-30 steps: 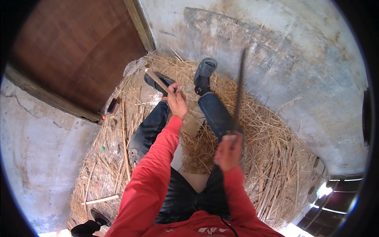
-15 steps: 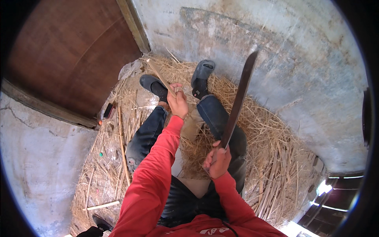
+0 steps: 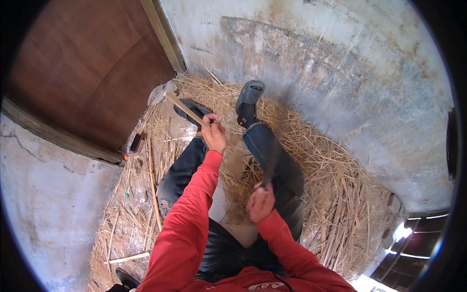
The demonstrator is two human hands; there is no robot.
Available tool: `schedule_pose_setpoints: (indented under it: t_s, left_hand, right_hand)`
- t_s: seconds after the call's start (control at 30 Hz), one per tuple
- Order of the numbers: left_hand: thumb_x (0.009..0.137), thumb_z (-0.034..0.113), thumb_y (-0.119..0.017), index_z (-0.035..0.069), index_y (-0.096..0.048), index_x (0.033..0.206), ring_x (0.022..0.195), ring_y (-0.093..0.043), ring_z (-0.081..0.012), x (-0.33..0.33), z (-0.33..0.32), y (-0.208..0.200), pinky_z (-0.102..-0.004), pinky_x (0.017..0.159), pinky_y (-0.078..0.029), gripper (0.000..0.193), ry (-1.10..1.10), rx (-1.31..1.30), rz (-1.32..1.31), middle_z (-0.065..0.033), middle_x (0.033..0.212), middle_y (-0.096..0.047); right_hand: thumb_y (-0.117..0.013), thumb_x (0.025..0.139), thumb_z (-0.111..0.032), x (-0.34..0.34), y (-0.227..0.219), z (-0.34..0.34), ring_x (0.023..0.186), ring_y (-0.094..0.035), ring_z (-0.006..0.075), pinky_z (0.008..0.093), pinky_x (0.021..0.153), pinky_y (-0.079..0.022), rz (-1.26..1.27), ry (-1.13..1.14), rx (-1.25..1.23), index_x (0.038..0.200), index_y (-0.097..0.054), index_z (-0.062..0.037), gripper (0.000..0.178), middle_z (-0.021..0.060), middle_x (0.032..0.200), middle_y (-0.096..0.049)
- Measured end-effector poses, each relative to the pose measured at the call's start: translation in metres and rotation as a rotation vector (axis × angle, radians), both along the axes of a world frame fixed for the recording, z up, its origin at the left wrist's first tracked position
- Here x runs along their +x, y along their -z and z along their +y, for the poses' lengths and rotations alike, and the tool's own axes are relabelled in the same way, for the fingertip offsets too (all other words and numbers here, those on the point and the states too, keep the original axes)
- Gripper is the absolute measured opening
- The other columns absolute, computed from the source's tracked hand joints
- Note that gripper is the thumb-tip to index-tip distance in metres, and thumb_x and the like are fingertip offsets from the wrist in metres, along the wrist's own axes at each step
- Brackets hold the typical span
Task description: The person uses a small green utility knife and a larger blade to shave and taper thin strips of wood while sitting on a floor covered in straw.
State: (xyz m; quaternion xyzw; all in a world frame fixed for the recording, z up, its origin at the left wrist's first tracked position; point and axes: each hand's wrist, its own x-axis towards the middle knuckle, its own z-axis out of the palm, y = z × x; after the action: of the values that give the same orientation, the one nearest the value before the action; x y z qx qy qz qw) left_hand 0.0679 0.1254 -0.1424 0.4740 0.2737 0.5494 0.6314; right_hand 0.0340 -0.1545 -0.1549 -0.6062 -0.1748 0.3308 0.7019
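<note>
In my left hand is a short pale wooden stick, its far end angled up and left over the slipper on my left foot. My fingers are closed round its near end. My right hand grips the handle of a machete, over my right thigh. The long dark blade points up and away, smeared by motion, and its tip can hardly be made out. Blade and stick are apart. Fingers cover most of the handle.
Shavings and straw cover the floor around my legs. Long split strips lie at the right. A plastered wall rises ahead and to the right; a brown door panel stands at far left. One pale stick lies near left.
The machete has swung left and blurred, and my right hand has turned with it. My left hand has shifted slightly left, with the stick tilting further left.
</note>
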Motion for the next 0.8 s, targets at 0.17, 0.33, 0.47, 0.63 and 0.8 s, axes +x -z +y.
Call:
schedule_pose_setpoints:
  t_s: [0.17,0.33,0.47,0.63,0.8]
  left_hand:
    - [0.092,0.002,-0.043,0.008,-0.054,0.106,0.046,-0.03,-0.0054,-0.017,0.003,0.003,-0.0228,0.042,-0.026,0.019,-0.055,0.047,0.005,0.0031,0.061,-0.04]
    - [0.09,0.001,-0.045,0.004,-0.056,0.104,0.048,-0.038,-0.0065,-0.028,-0.026,-0.025,-0.0241,0.045,-0.03,0.018,-0.071,0.013,0.053,0.0014,0.06,-0.044]
    - [0.09,0.001,-0.045,0.002,-0.056,0.106,0.049,-0.043,-0.008,-0.016,-0.038,-0.022,-0.0262,0.048,-0.035,0.019,-0.103,0.125,0.198,0.0008,0.061,-0.047]
    - [0.09,0.002,-0.046,0.003,-0.057,0.105,0.052,-0.045,-0.0081,-0.004,-0.035,-0.02,-0.0273,0.048,-0.035,0.018,-0.15,0.186,0.232,0.0001,0.064,-0.049]
    - [0.088,0.003,-0.048,0.002,-0.057,0.101,0.052,-0.042,-0.0082,-0.011,-0.031,-0.024,-0.026,0.048,-0.036,0.015,-0.211,0.17,0.192,-0.0009,0.068,-0.048]
  right_hand:
    - [-0.05,0.105,-0.047,0.011,0.006,0.0,0.04,-0.04,0.0102,0.0303,0.036,-0.037,0.401,-0.068,-0.354,0.106,-0.053,-0.0065,0.041,0.0014,0.061,-0.043]
    - [-0.05,0.107,-0.038,0.032,-0.095,0.001,0.042,-0.041,0.0088,0.0288,0.037,-0.037,0.3,0.018,-0.024,0.109,-0.053,-0.0062,0.032,0.0009,0.061,-0.044]
    - [-0.05,0.106,-0.039,0.003,-0.073,-0.005,0.044,-0.044,0.0092,0.0289,0.039,-0.038,0.058,0.046,0.12,0.109,-0.051,-0.0071,0.032,0.0006,0.061,-0.045]
    - [-0.049,0.104,-0.049,-0.018,0.028,-0.024,0.044,-0.043,0.0113,0.0305,0.041,-0.04,0.556,-0.202,-0.441,0.109,-0.051,-0.0074,0.042,0.002,0.062,-0.044]
    - [-0.047,0.106,-0.046,0.017,-0.067,0.001,0.045,-0.043,0.0125,0.0327,0.042,-0.041,0.424,0.088,-0.097,0.108,-0.051,-0.0068,0.04,0.0027,0.064,-0.045]
